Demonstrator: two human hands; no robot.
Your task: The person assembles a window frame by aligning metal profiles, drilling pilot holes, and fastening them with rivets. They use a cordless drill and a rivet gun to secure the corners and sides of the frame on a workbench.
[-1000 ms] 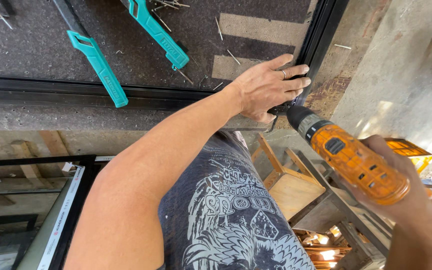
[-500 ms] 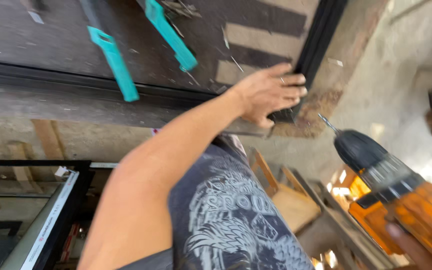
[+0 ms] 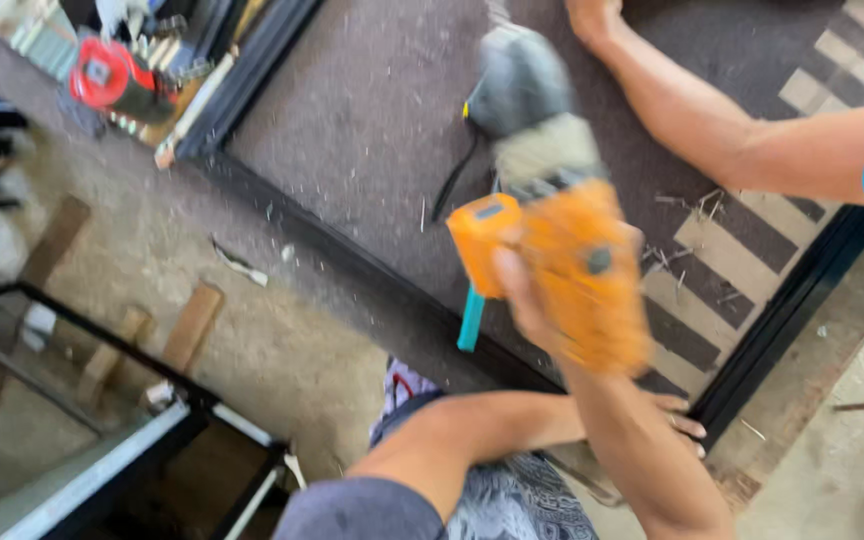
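Head view, frame centre: right hand (image 3: 552, 300), fingers wrapped round the grip of an orange cordless drill (image 3: 562, 250), likely heavy and rigid, best held there; left hand (image 3: 677, 420), fingers spread, presses the dark frame corner (image 3: 752, 370).

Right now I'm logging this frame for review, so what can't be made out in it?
- Orange drill, head view: motion blur smears it; its tip cannot be made out.
- Right hand: mostly hidden behind the drill.
- Left hand: partly covered by the right forearm.
- Another person's arm: its hand is cut off by the top edge.
- Red tool, top left: too blurred to identify.
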